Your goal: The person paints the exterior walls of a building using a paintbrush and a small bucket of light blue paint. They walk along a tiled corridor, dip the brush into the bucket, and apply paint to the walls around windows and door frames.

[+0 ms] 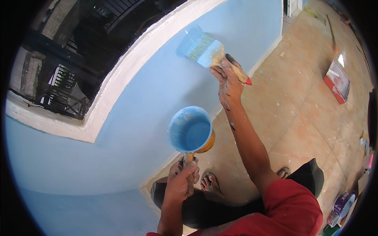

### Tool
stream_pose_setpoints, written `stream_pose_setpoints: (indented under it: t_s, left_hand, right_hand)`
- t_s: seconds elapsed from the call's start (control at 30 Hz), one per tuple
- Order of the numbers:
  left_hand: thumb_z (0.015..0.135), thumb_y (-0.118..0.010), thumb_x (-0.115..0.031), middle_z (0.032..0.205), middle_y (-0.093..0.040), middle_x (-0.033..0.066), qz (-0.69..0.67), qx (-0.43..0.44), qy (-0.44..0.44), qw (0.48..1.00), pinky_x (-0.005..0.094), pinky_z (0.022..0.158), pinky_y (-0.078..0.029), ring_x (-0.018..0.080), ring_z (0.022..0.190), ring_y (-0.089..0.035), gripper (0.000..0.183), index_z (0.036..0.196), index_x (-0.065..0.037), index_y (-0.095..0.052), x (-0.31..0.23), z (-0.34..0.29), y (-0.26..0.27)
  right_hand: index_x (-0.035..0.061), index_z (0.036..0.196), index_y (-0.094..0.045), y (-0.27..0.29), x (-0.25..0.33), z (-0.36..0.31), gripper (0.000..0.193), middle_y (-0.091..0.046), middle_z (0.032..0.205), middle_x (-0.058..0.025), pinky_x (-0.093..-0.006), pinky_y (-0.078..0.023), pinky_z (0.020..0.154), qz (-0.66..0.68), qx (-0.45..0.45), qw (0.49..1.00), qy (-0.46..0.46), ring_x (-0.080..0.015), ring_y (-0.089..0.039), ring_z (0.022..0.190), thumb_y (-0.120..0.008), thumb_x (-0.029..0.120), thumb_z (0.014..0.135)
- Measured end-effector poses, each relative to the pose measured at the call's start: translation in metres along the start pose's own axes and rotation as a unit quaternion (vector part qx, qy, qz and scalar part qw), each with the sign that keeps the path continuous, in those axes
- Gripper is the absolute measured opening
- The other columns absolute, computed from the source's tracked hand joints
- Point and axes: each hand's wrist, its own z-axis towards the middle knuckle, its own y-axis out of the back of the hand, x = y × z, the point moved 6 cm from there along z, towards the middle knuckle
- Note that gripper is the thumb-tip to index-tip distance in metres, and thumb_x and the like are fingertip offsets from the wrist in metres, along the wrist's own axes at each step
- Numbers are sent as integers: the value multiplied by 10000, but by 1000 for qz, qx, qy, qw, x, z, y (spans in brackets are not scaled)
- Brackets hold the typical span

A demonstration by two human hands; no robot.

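Note:
Raised against the light blue wall, my right hand is closed round the wooden handle of a wide paintbrush. The brush's ferrule and bristles are coated in blue, and the bristle end touches the wall below the white window frame. Its red handle tip sticks out past my palm. Lower down, my left hand grips the handle of a round dipper, which has blue paint inside and orange-brown stains outside. Dark and blue paint specks mark my right wrist.
A white window frame edges the wall at upper left. To the right on the tiled floor lie a red paint tray and a long stick. A purple-and-white bucket stands at lower right. My feet are just below the dipper.

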Motion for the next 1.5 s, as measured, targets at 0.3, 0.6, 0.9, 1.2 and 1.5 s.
stream_pose_setpoints:
  t_s: [0.3,0.6,0.9,1.2,1.5]
  left_hand:
    - [956,-682,-163,757,-564,60,1,16,3,1000,275,583,-421,141,623,-531,338,1183,65,-579,2,-3,-1]
    - [953,-685,-162,759,-562,61,-2,6,4,1000,277,583,-420,142,627,-526,344,1178,75,-579,5,-1,1]
    - [956,-679,-158,754,-552,57,-13,-18,-17,1000,274,584,-428,135,631,-530,335,1176,72,-574,2,-13,3]
    - [943,-679,-147,767,-564,66,-8,-14,-41,999,287,552,-444,132,642,-539,341,1193,47,-552,3,-9,3]
    - [1008,-678,-226,701,-516,-4,41,42,-34,998,260,526,-408,99,560,-468,319,1214,-41,-521,3,1,3]
  right_hand:
    - [-88,1414,-435,-24,-1,6,590,-649,1195,-205,-386,-623,857,17,10,1000,8,-272,-720,983,-735,159,970]
    - [-64,1368,-501,-18,-6,4,518,-668,1157,-193,-388,-629,838,0,-3,1000,13,-266,-728,949,-744,137,957]
    - [-74,1254,-616,126,-1,-11,376,-702,1089,-159,-318,-629,745,-190,-165,963,94,-205,-724,896,-747,83,938]
    - [-22,1257,-589,-15,16,-10,338,-700,1156,-127,-366,-642,800,-92,8,989,113,-220,-715,1003,-708,39,947]
    - [55,1320,-614,145,-67,-38,417,-730,1051,-61,-329,-606,694,9,-171,979,-108,-202,-722,829,-762,152,942]
